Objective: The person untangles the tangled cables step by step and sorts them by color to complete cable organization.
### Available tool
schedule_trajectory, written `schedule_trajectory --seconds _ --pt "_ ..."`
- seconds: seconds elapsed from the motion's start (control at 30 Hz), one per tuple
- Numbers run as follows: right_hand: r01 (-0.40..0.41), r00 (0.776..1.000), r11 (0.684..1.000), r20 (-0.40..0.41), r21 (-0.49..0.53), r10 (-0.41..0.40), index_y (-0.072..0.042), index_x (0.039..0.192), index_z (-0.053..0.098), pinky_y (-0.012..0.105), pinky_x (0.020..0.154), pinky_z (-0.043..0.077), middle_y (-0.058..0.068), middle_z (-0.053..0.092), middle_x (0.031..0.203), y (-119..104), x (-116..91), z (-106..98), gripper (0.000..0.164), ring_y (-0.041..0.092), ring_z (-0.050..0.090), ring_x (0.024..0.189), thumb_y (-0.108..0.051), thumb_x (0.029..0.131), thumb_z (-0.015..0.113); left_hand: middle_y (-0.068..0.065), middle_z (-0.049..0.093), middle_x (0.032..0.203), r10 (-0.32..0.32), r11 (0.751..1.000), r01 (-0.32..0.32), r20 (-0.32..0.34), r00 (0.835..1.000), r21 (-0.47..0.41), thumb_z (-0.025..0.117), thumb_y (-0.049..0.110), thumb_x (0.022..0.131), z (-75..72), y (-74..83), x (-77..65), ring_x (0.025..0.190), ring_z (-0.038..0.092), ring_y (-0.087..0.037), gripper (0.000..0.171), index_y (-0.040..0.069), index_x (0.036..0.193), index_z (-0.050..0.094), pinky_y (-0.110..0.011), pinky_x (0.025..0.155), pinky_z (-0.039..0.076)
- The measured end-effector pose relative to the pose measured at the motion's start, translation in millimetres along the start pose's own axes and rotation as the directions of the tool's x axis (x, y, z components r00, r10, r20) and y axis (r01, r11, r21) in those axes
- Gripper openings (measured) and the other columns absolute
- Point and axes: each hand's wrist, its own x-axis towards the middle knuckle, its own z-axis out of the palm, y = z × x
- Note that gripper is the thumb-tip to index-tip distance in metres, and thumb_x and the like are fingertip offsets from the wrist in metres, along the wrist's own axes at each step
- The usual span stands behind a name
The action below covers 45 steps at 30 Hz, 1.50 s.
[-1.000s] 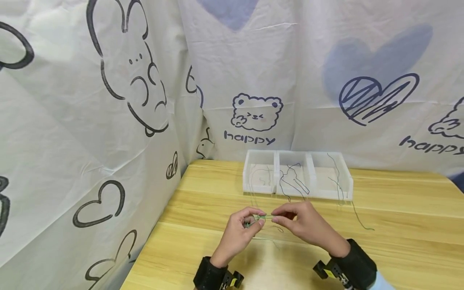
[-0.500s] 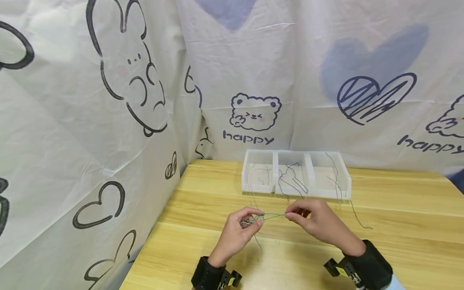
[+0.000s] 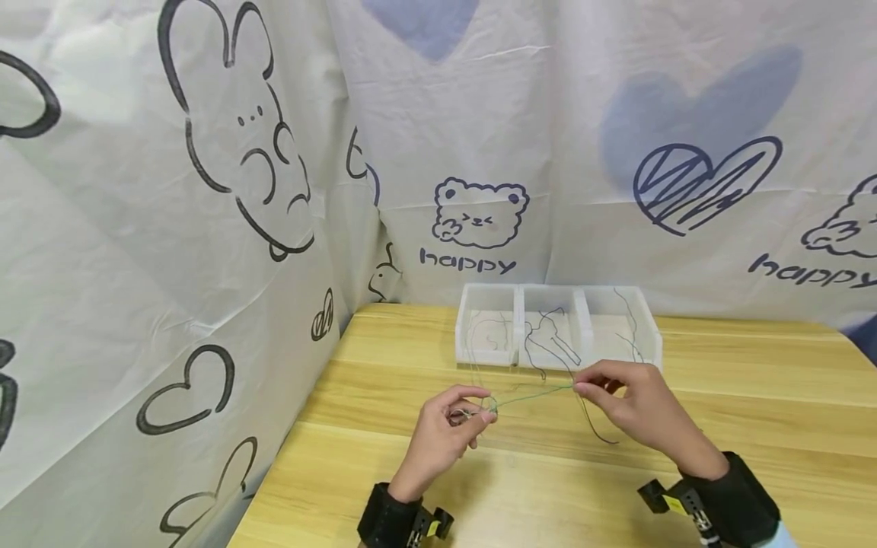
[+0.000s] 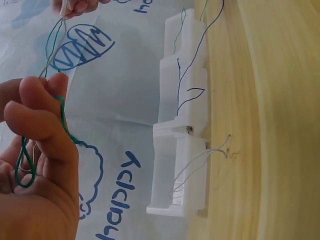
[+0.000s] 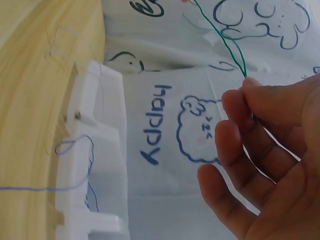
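My left hand holds a small looped bundle of green thread between its thumb and fingers, and some of the loops hang into the palm. A white thread runs alongside the green in the left wrist view. Off to the right, my right hand pinches the other part of the green thread between thumb and index finger. The stretch between the hands is drawn nearly straight over the table. The right hand's remaining fingers are loosely bent, and the exact pinch point is hidden behind the fingertips.
A white box with three compartments stands at the table's back, before a printed curtain. Dark blue thread lies in its middle compartment and trails over the front. Pale thread hangs from the left compartment. The wooden table extends below.
My right hand has moved right and slightly away from me, drawing the green thread out longer between the hands. The left hand has stayed nearly in place, still holding the bundle.
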Motion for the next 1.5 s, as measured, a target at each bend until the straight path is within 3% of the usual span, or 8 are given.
schedule_trajectory --seconds 0.23,0.37,0.63,0.73,1.17,1.23,1.37,1.5 --pt "-0.146 0.977 0.988 -0.163 -0.053 0.136 -0.006 0.098 0.076 0.014 0.067 0.049 0.002 0.073 0.087 18.2 -5.5 -33.1 0.009 0.005 0.063 0.074 -0.001 0.091 0.075 -0.008 0.071 0.103 -0.012 1.0 0.014 -0.116 0.993 0.013 0.069 0.023 0.098 -9.9 -4.3 -1.5 0.059 0.055 -0.013 0.029 0.015 0.126 0.066 -0.022 0.053 0.041" --pt "-0.286 0.925 0.957 -0.272 -0.041 0.265 -0.006 0.106 0.076 0.011 0.067 0.046 -0.009 0.07 0.091 25.4 -12.3 -51.4 0.013 -0.003 0.06 0.08 -0.011 0.095 0.073 -0.011 0.071 0.103 0.011 1.0 -0.012 -0.144 0.99 -0.002 0.07 0.02 0.098 -13.1 -5.6 -1.5 0.056 0.052 -0.011 0.029 0.011 0.126 0.066 -0.021 0.051 0.039" --pt "-0.393 0.821 0.919 -0.458 -0.021 0.341 -0.003 0.107 0.075 0.01 0.064 0.042 -0.03 0.061 0.089 37.2 -14.0 -59.3 0.019 -0.005 0.057 0.083 -0.016 0.093 0.076 -0.01 0.069 0.098 0.001 1.0 -0.002 -0.146 0.989 -0.009 0.068 0.014 0.099 -10.1 -3.4 -1.3 0.055 0.049 -0.009 0.025 0.012 0.123 0.067 -0.021 0.051 0.039" --pt "-0.41 0.792 0.912 -0.497 0.0 0.355 -0.003 0.104 0.076 0.009 0.064 0.041 -0.029 0.062 0.086 41.8 -13.2 -59.1 0.018 -0.002 0.056 0.083 -0.014 0.091 0.077 -0.009 0.068 0.096 -0.007 1.0 0.006 -0.15 0.989 -0.005 0.067 0.016 0.099 -9.4 -2.3 -1.8 0.054 0.047 -0.008 0.024 0.013 0.123 0.067 -0.021 0.05 0.038" --pt "-0.331 0.75 0.944 -0.613 -0.02 0.25 0.004 0.098 0.078 0.014 0.063 0.038 -0.02 0.063 0.087 94.5 -4.9 -35.3 0.012 -0.002 0.052 0.076 -0.002 0.087 0.079 -0.01 0.061 0.084 0.009 1.0 -0.006 -0.162 0.987 0.019 0.064 0.017 0.101 -4.5 2.3 -2.0 0.055 0.044 -0.007 0.023 0.006 0.121 0.067 -0.019 0.05 0.034" --pt "-0.334 0.761 0.942 -0.599 -0.031 0.25 0.005 0.099 0.077 0.013 0.065 0.038 -0.006 0.068 0.089 104.5 -4.9 -31.2 0.014 -0.004 0.051 0.075 -0.001 0.086 0.079 -0.01 0.059 0.083 0.019 1.0 -0.017 -0.161 0.987 0.017 0.063 0.018 0.102 -3.6 2.0 -2.7 0.055 0.042 -0.007 0.023 0.007 0.121 0.067 -0.02 0.051 0.035" --pt "-0.376 0.847 0.917 -0.452 -0.135 0.28 0.004 0.105 0.077 0.014 0.059 0.037 0.019 0.069 0.096 116.4 -6.3 -25.8 0.021 -0.011 0.046 0.072 -0.008 0.088 0.079 -0.014 0.056 0.086 0.042 0.999 -0.043 -0.149 0.988 -0.004 0.058 0.021 0.105 -2.5 1.2 -4.1 0.054 0.039 -0.007 0.022 0.011 0.122 0.066 -0.02 0.051 0.035" --pt "-0.385 0.895 0.898 -0.323 -0.214 0.307 0.003 0.107 0.077 0.02 0.052 0.037 0.021 0.069 0.096 116.4 -6.9 -22.3 0.024 -0.007 0.047 0.068 -0.013 0.089 0.08 -0.011 0.053 0.085 0.048 0.998 -0.053 -0.133 0.99 -0.035 0.055 0.024 0.107 -2.7 1.0 -4.8 0.054 0.037 -0.007 0.024 0.011 0.124 0.065 -0.02 0.05 0.034"
